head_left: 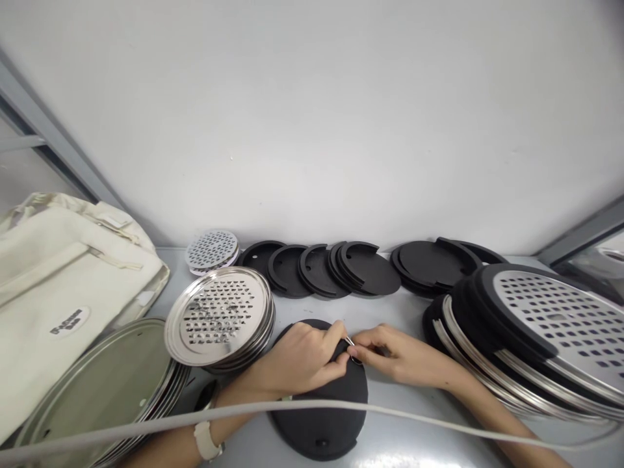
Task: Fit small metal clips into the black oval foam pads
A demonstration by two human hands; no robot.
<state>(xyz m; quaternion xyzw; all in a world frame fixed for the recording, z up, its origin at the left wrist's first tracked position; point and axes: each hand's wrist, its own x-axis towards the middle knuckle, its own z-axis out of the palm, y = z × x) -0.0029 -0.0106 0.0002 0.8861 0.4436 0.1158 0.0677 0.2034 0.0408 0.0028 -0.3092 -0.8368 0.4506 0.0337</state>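
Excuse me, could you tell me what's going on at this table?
A person is working with both hands over a black disc. The right hand pinches a small shiny metal piece, too small to identify; the left hand has its fingertips right beside it, though their exact grip is unclear. Behind lies a row of black discs. Perforated metal plates are stacked to the left, and a stack of black-rimmed perforated plates stands to the right.

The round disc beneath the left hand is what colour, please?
The disc is black; the head view shows it best.
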